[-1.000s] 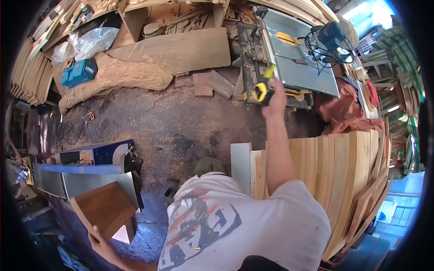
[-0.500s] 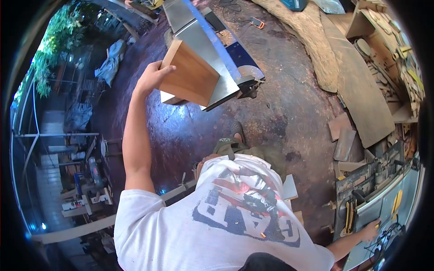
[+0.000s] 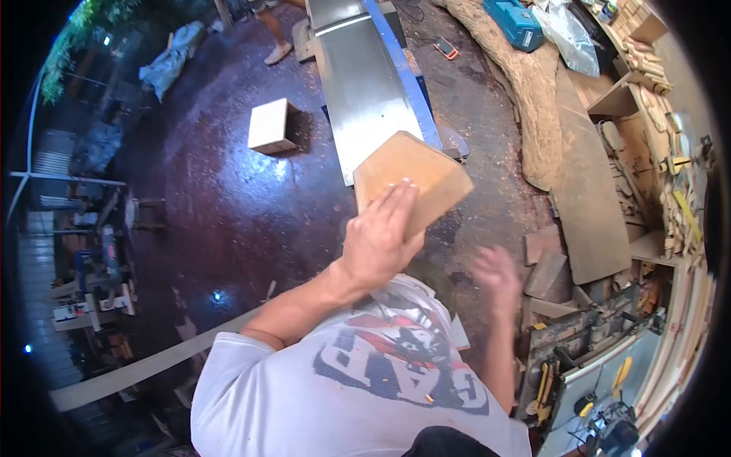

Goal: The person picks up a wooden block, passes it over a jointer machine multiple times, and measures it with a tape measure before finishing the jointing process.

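Observation:
My left hand (image 3: 381, 236) grips a thick, light-brown wooden board (image 3: 438, 179), its fingers laid across the face and the thumb along the lower edge. The board is tilted and overlaps the near end of a long jointer-like machine with a smooth metal bed (image 3: 369, 95). A blue fence (image 3: 403, 65) runs along the right side of that bed. To the right of the board, my right hand (image 3: 499, 274) is raised in front of my body. Motion smears its fingers.
A white-topped box (image 3: 270, 126) stands on the floor left of the machine. At the right lie a rough timber slab (image 3: 525, 114), a teal tool case (image 3: 514, 24) and shelves of wood offcuts (image 3: 647, 68). Another person's leg (image 3: 278, 38) shows at the top.
My left hand has brought the board right and closer to my body, turning it. My right hand has left the cluttered surface at lower right and moved inward. The view has shifted.

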A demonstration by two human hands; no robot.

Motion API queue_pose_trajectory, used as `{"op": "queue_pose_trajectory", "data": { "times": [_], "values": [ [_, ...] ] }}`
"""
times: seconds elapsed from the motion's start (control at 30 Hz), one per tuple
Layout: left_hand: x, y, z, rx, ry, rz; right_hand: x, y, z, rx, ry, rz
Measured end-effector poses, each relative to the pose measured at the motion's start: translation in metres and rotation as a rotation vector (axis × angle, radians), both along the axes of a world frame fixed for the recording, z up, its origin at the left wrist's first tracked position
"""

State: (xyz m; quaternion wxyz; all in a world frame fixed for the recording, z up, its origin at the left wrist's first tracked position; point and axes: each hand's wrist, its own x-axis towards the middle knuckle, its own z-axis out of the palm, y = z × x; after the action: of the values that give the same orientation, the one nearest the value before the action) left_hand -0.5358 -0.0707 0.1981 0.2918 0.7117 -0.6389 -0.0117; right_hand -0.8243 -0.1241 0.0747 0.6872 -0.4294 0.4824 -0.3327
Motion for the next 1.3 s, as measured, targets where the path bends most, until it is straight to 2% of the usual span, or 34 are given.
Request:
{"op": "queue_pose_trajectory", "data": {
  "times": [0.03, 0.1, 0.2, 0.27, 0.3, 0.4, 0.5, 0.53, 0.6, 0.63, 0.7, 0.73, 0.77, 0.8, 0.83, 0.9, 0.97, 1.0, 1.1, 1.13, 1.23, 1.3],
  "values": [
    [0.001, 0.004, 0.003, 0.008, 0.025, -0.028, 0.045, 0.014, 0.002, 0.068, -0.3, 0.112],
    [0.013, 0.014, 0.002, 0.075, 0.088, -0.144, 0.124, 0.036, 0.012, 0.122, -0.654, 0.105],
    [0.053, 0.028, 0.005, 0.096, 0.266, -0.405, 0.175, 0.049, 0.029, 0.175, -0.445, -0.19],
    [0.093, 0.04, -0.008, 0.126, 0.465, -0.627, 0.201, 0.04, 0.074, 0.177, -0.434, -0.267],
    [0.111, 0.044, -0.019, 0.16, 0.464, -0.686, 0.211, 0.034, 0.09, 0.179, -0.423, -0.303],
    [0.145, 0.052, -0.04, 0.309, 0.404, -0.877, 0.229, 0.031, 0.1, 0.198, -0.127, -0.413],
    [0.176, 0.052, -0.044, 0.341, 0.34, -0.955, 0.245, 0.037, 0.092, 0.232, -0.096, -0.446],
    [0.188, 0.052, -0.044, 0.362, 0.47, -0.94, 0.255, 0.04, 0.094, 0.218, -0.115, -0.489],
    [0.22, 0.05, -0.045, 0.413, 0.715, -0.896, 0.273, 0.041, 0.101, 0.024, 0.083, -0.392],
    [0.233, 0.05, -0.051, 0.395, 0.75, -0.842, 0.279, 0.039, 0.105, -0.073, 0.178, -0.345],
    [0.253, 0.05, -0.067, 0.36, 0.816, -0.745, 0.287, 0.028, 0.109, -0.418, 0.553, -0.069],
    [0.263, 0.049, -0.068, 0.371, 0.865, -0.619, 0.294, 0.012, 0.108, -0.81, 0.655, 0.108],
    [0.266, 0.047, -0.074, 0.365, 1.121, -0.467, 0.3, -0.009, 0.106, -1.207, 0.754, 0.289],
    [0.272, 0.042, -0.08, 0.328, 1.172, -0.31, 0.293, -0.023, 0.093, -1.329, 0.936, 0.489],
    [0.276, 0.037, -0.091, 0.281, 1.278, -0.165, 0.294, -0.028, 0.079, -1.213, 0.956, 0.592],
    [0.287, 0.022, -0.116, 0.252, 1.258, -0.019, 0.291, -0.036, 0.042, -1.368, 1.117, 0.818],
    [0.291, 0.003, -0.13, 0.212, 0.925, -0.091, 0.292, -0.031, 0.012, -1.436, 1.2, 0.886],
    [0.293, -0.001, -0.136, 0.204, 0.755, -0.115, 0.29, -0.031, -0.006, -1.31, 1.195, 0.858],
    [0.28, -0.033, -0.152, 0.383, 0.565, -0.31, 0.288, -0.05, -0.04, -1.239, 1.246, 0.827],
    [0.273, -0.044, -0.153, 0.451, 0.554, -0.365, 0.291, -0.058, -0.043, -1.197, 1.253, 0.825],
    [0.258, -0.067, -0.155, 0.527, 0.457, -0.346, 0.306, -0.082, -0.038, -1.159, 1.298, 0.855],
    [0.262, -0.073, -0.157, 0.557, 0.493, -0.338, 0.316, -0.092, -0.015, -1.01, 1.176, 0.916]
  ]
}}
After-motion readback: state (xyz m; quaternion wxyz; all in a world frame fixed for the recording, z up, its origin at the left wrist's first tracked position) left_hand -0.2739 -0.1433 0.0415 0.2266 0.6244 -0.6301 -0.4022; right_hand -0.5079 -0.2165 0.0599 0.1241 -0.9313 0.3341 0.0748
